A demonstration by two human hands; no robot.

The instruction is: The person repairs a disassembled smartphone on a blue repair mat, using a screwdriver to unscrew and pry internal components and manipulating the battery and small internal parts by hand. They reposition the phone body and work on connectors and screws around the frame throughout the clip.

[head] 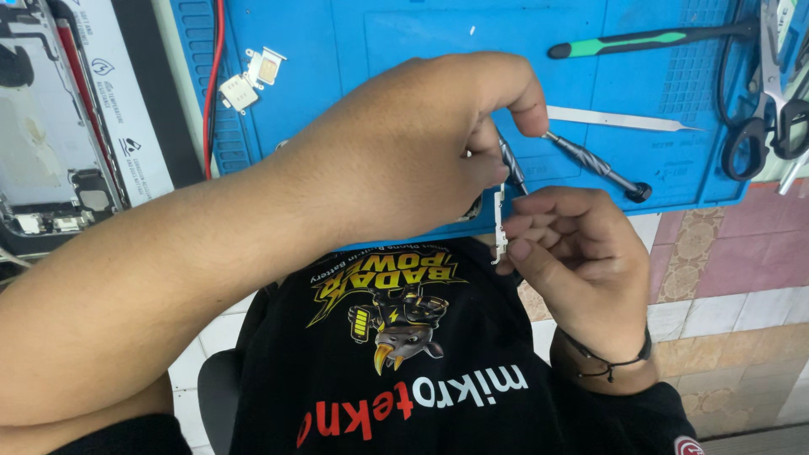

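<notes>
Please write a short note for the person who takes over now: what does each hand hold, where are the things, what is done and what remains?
Left hand: pinches a small screwdriver, tip down on the part.
Right hand: grips a thin white part at the blue mat's near edge.
On the mat: second screwdriver, metal spudger, green-handled tool, scissors, two small white pieces.
Opened phone lies far left.
Done: phone opened, part out.
Left: driver work on the part is underway; screw not visible.
</notes>
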